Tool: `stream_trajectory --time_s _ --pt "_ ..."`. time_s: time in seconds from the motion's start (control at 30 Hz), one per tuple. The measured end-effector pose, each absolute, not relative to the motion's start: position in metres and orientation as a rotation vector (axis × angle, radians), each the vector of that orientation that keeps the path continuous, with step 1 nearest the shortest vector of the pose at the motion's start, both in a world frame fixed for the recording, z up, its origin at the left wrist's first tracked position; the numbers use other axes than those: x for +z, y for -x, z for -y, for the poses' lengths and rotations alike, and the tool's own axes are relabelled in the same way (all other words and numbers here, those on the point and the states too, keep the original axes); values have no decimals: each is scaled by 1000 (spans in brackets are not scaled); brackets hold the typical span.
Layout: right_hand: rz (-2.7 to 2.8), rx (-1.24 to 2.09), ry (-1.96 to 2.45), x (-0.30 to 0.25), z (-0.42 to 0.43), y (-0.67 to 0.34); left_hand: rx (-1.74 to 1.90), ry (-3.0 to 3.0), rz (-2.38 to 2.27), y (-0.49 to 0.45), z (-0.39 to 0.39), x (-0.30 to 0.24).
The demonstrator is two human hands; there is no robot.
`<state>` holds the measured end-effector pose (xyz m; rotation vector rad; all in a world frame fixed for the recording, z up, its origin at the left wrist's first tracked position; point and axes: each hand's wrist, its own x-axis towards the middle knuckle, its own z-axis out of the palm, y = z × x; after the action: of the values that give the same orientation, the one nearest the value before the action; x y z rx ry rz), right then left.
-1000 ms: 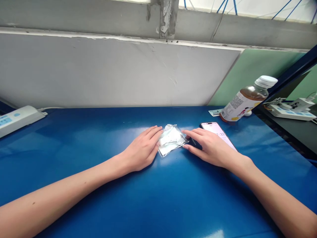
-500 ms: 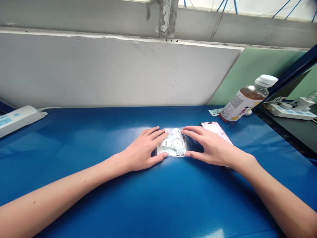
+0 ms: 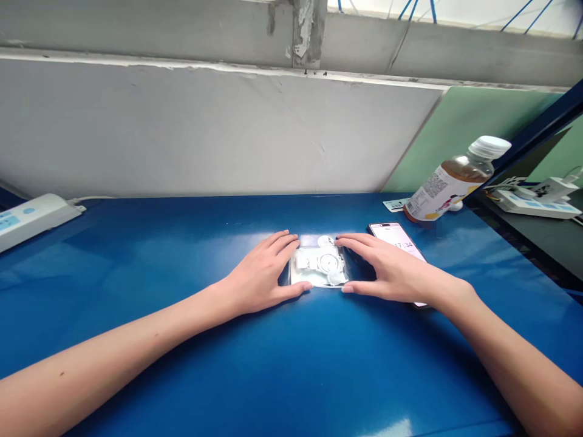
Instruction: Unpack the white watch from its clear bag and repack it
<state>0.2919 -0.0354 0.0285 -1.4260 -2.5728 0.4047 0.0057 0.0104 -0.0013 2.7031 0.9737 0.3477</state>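
A small clear plastic packet (image 3: 320,264) with white parts inside lies flat on the blue table (image 3: 291,364). My left hand (image 3: 264,276) rests palm down on the packet's left edge, fingers stretched out and thumb along its near edge. My right hand (image 3: 387,270) lies flat on the packet's right edge in the same way, fingers extended. Both hands press the packet against the table between them.
A phone (image 3: 401,243) with a lit screen lies just right of my right hand, partly under it. A bottle of brown drink (image 3: 455,182) leans at the back right beside a small card (image 3: 394,205). Power strips sit at far left (image 3: 31,218) and far right (image 3: 532,205).
The packet went from crumpled and tilted between my fingertips to lying flat and squared up. Both hands closed in onto its left and right edges and have since held almost still.
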Motion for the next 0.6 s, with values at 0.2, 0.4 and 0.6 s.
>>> stream_trajectory --time_s 0.2,0.4,0.6 --pt "2546 425 1419 28 34 -296 369 -2688 -967 -6 -11 0" --pt "2555 424 1425 29 34 -298 399 -2697 -958 -6 -9 -1" --pt "2557 403 1446 32 35 -297 389 -2750 -981 -7 -9 -2"
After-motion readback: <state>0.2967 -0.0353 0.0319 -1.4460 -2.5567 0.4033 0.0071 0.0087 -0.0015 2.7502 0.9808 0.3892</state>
